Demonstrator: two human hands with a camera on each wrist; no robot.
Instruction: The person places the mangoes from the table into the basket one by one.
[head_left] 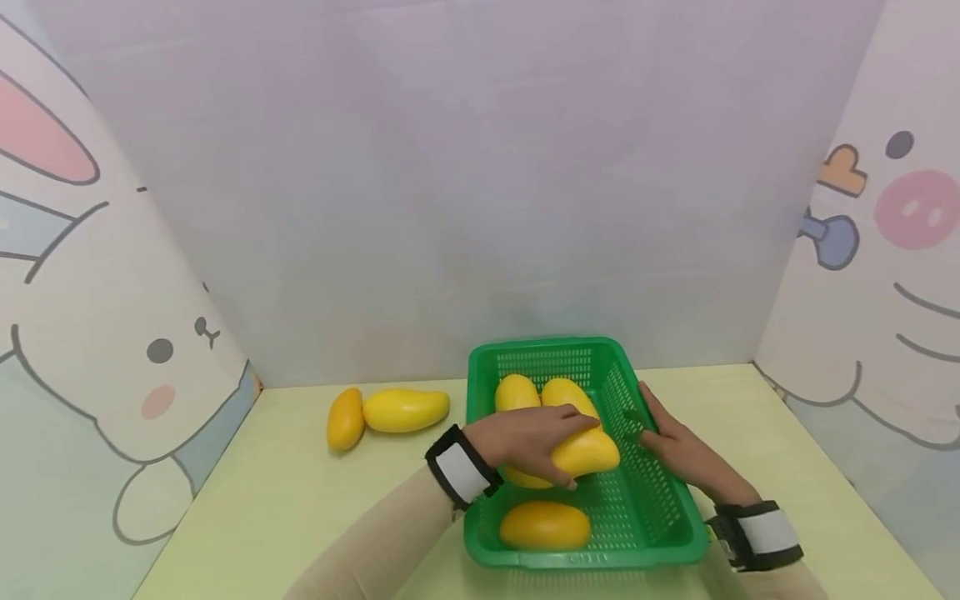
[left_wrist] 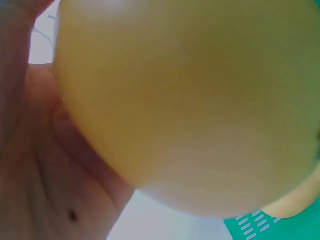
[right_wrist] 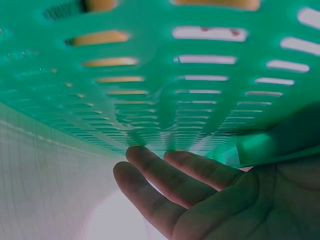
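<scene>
My left hand [head_left: 528, 437] grips a yellow mango [head_left: 587, 452] inside the green plastic basket [head_left: 585, 560]. In the left wrist view that mango [left_wrist: 190, 110] fills most of the picture against the palm. Other mangoes lie around it: two at the back of the basket, one partly hidden beneath the hand, and an orange-yellow mango [head_left: 545, 526] near the front wall. My right hand [head_left: 690, 454] holds the basket's right rim, thumb over the edge. From the right wrist, its fingers [right_wrist: 160, 182] appear outside the slotted wall.
Left of the basket, a small orange mango [head_left: 345, 420] and a longer yellow mango [head_left: 407, 410] lie side by side on the pale yellow-green table [head_left: 277, 517]. A plain wall [head_left: 465, 208] stands behind, with cartoon-printed panels at both sides.
</scene>
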